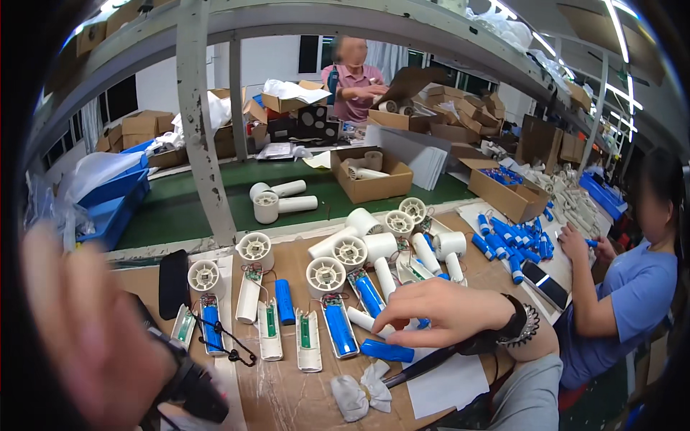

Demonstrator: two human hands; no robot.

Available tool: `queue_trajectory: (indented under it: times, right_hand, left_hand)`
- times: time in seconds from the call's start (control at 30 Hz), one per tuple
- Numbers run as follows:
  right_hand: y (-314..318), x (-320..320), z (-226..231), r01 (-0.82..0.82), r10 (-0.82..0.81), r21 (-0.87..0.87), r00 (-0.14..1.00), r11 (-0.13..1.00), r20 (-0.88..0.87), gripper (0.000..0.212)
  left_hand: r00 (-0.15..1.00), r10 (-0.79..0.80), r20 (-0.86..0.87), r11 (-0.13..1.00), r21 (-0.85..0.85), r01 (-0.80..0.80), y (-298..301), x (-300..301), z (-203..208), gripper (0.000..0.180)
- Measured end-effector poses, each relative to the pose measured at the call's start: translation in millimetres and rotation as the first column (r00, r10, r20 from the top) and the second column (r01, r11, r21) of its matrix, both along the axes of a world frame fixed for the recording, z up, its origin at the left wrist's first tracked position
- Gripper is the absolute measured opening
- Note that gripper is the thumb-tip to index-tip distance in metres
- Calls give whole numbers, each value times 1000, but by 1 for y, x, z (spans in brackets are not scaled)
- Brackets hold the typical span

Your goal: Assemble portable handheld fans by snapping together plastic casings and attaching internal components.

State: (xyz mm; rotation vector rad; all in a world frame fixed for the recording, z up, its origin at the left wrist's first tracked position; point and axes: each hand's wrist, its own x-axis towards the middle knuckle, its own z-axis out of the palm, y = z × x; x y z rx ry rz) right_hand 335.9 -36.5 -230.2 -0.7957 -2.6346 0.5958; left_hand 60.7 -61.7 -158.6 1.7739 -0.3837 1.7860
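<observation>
My right hand [445, 316], with a dark band and a coiled hair tie at the wrist, reaches over the cardboard-covered bench. Its fingers are apart and hold nothing, just above a blue battery pack [387, 350]. My left hand [108, 323] is raised close at the left edge, smeared by motion, so its fingers do not read clearly. Between the hands stand white fan-like housings [327, 276] with split handles. Some handle halves carry green circuit boards [307, 330]; others hold blue battery packs [338, 327]. A loose blue pack [284, 302] stands among them.
A crumpled white cloth [361, 391] and a paper sheet [449, 384] lie near me. On the right, a person in blue [611, 302] handles a blue pack beside a pile of packs [514, 241]. Another person in pink [353, 90] works behind cardboard boxes [374, 188]. A metal post [198, 129] rises ahead.
</observation>
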Motion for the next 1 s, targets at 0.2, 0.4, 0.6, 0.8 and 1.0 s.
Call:
queue_trajectory:
  times: [0.2,0.4,0.6,0.8,1.0]
  right_hand:
    - [-4,19,-22,128,-137,-56,968,990,-210,13]
    - [8,8,-25,65,-49,87,984,994,-172,11]
    - [9,4,-28,96,-82,101,988,990,-129,11]
    - [4,0,-29,83,-72,126,993,989,-89,11]
    - [4,-1,-26,96,-88,163,995,982,-55,13]
  left_hand:
    - [845,-191,-500,978,-175,117,45,57,-23,15]
    - [593,147,-792,978,207,34,13,100,-101,17]
    - [292,170,-941,952,234,199,-20,84,-133,19]
    - [430,66,-900,943,198,269,-15,89,-159,20]
    - [358,93,-929,910,225,348,-10,83,-160,22]
